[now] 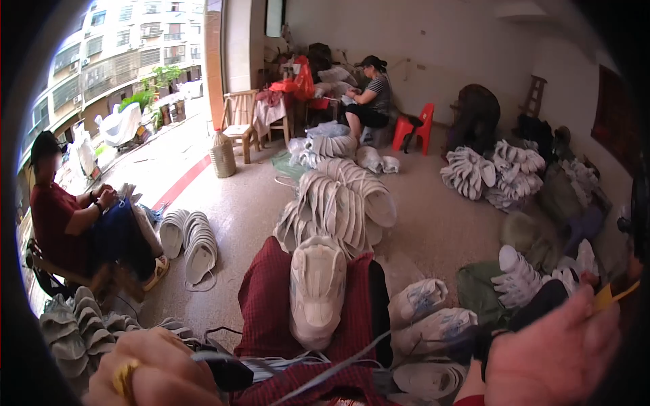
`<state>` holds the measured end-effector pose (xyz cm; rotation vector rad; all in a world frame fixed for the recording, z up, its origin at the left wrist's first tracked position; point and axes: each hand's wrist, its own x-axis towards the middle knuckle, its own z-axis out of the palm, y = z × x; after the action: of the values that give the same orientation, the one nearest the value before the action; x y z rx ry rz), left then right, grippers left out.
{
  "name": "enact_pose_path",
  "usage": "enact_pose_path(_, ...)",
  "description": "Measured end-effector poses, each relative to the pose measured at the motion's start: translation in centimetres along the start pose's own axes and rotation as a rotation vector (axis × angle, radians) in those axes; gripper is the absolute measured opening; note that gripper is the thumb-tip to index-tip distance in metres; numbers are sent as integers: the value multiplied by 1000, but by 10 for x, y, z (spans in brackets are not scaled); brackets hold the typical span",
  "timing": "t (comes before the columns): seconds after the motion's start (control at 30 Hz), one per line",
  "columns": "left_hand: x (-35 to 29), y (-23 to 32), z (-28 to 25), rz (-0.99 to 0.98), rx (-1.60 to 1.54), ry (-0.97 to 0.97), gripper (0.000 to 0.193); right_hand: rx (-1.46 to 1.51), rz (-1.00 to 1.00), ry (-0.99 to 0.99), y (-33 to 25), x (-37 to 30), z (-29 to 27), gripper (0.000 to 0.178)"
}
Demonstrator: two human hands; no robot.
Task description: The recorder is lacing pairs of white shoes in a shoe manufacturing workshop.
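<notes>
A pale shoe upper (317,291) stands between my thighs, its toe pointing down toward me. My left hand (152,369) is closed at the lower left, with a yellow wrap on one finger. A grey shoelace (332,371) comes from beside its fingers and crosses over my lap. Next to that hand is a black object (232,372) that I cannot make out. My right hand (552,348) is raised at the lower right, blurred, its fingers curled near a yellow strip (615,296). What they grip is hidden.
Stacked shoe uppers (332,203) lie ahead on the floor, with more uppers (426,325) beside my right leg. Nested uppers (68,331) sit at the lower left. A person in red (61,210) sits at left; another person (372,95) sits farther back near a red chair (414,128).
</notes>
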<state>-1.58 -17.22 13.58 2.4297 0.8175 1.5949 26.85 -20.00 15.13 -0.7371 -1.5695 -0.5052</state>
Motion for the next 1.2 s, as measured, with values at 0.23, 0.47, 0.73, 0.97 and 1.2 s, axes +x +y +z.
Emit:
enact_pose_path(0.23,18,3,21,-50,-98,-136,13,693,440,-438,6,-60,61,36)
enact_pose_path(0.47,3,-41,37,-165,-67,-212,13,1455,1017,-946,1,-100,83,30)
enact_pose_path(0.73,-59,-92,18,-495,-335,-706,38,588,864,-945,58,-100,21,23)
enact_pose_path(0.97,-99,-124,57,-547,-492,-581,36,-157,566,-1038,140,-179,-2,19)
enact_pose_path(1.2,-102,-114,83,-626,-406,-595,35,-21,408,-971,140,-208,40,37)
